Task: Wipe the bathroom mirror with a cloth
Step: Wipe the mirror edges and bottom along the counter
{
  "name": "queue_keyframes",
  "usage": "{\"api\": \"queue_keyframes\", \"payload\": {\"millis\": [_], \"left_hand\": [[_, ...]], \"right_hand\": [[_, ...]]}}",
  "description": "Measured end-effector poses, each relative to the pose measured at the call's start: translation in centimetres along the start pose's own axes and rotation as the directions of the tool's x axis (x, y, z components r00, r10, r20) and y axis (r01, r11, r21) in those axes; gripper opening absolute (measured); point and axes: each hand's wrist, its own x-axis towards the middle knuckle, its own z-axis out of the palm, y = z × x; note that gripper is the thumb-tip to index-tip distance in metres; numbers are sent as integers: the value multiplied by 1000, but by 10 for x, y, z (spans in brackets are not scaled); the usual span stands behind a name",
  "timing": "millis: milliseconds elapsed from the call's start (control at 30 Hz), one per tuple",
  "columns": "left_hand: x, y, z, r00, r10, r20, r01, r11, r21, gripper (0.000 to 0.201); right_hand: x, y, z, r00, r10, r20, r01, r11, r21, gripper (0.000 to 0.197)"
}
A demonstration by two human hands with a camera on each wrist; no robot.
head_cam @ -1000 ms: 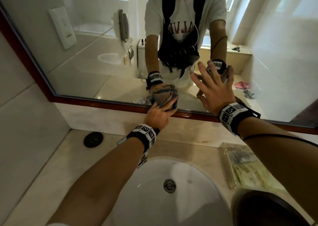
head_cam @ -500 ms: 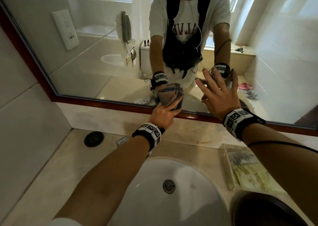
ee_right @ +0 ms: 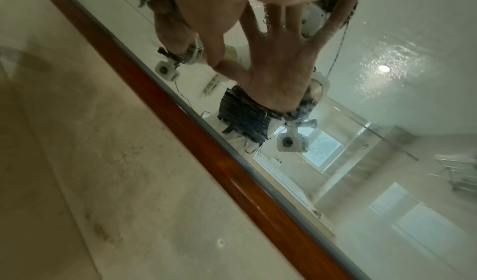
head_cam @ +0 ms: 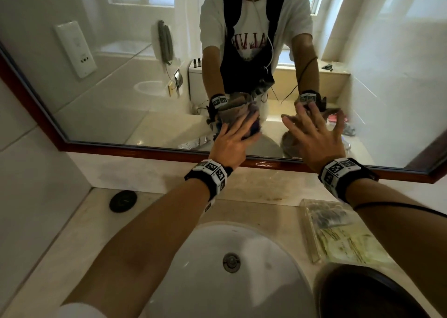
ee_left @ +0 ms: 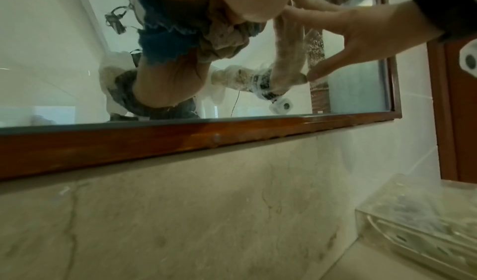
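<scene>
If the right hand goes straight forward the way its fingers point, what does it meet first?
Probably the wood-framed mirror glass: the open right hand points at it with spread fingers, fingertips apparently touching it already.

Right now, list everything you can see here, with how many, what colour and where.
mirror: one, red-brown wooden frame, on the wall above the counter
cloth: one, grey-brown and blue, bunched against the glass low down
sink: one, white, set in the counter below
counter: one, beige marble
round cap: one, black, on the counter left of the sink
clear tray: one, right of the sink
left hand: presses the cloth on the mirror
right hand: fingers spread, thumb tip at the glass
</scene>
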Motion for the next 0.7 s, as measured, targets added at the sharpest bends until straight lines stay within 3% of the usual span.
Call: {"api": "queue_keyframes", "payload": {"millis": [233,400,567,700], "left_hand": [[-4,15,16,993,-109,-35,108,993,-36,81],[-26,28,47,996,-10,-85,-1,991,-137,56],[-40,33,63,1000,9,-9,-10,982,-189,55],[-26,22,46,995,103,1,-102,982,-157,61]], "right_hand": [[-1,3,7,999,-35,-17,35,999,18,93],[-2,3,8,999,-41,-11,41,999,20,91],[-3,3,8,999,-41,-12,41,999,-12,95],[-5,-1,6,1000,-11,-7,11,999,-38,96]]}}
